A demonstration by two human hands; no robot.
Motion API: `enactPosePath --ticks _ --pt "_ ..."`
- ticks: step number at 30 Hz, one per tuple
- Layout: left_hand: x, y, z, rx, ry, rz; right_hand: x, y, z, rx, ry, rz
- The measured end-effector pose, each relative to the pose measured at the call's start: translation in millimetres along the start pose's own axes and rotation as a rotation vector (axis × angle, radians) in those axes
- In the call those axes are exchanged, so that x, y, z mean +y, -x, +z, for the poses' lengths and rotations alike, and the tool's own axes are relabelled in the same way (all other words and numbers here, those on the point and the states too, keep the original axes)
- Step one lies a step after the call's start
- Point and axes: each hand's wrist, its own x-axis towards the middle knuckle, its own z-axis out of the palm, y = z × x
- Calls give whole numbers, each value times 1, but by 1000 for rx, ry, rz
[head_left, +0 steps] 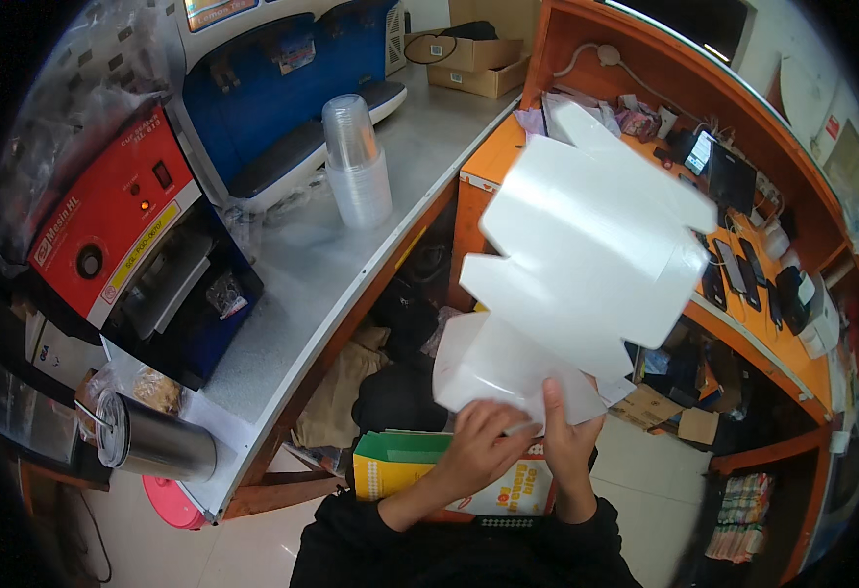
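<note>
Holding flat white die-cut cardboard box blank (586, 255) up, left hand (483, 446) and right hand (568, 441) both clamped on lower edge, above grey surface (351, 255).

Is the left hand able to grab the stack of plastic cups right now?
Probably not: the left hand is busy gripping the white cardboard sheet, and the cups stand far off on the grey counter.

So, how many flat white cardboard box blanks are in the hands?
1 white cardboard box blank, unfolded, held up by left hand and right hand. More sheets may be hidden behind it.
</note>
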Motion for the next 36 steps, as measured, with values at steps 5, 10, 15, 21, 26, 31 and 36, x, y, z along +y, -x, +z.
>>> enactPosePath --ticks 5,10,15,21,26,31,36 --pt "-3 -12 -1 209 858 -346 8 -11 2 -38 589 -505" --pt "-2 -14 -18 431 1321 -651 11 -13 3 -208 620 -903" --pt "0 -11 -32 438 1161 -756 5 -18 -13 -371 553 -1026" --pt "-14 0 -32 342 538 -477 -1 -14 -12 -317 150 -729" --pt "-18 8 -23 428 486 -461 3 -4 12 -122 -46 -488" --pt "-18 12 -22 414 433 -445 3 0 14 -110 136 -637" --pt "-16 14 -23 420 416 -450 5 6 17 -83 124 -652"
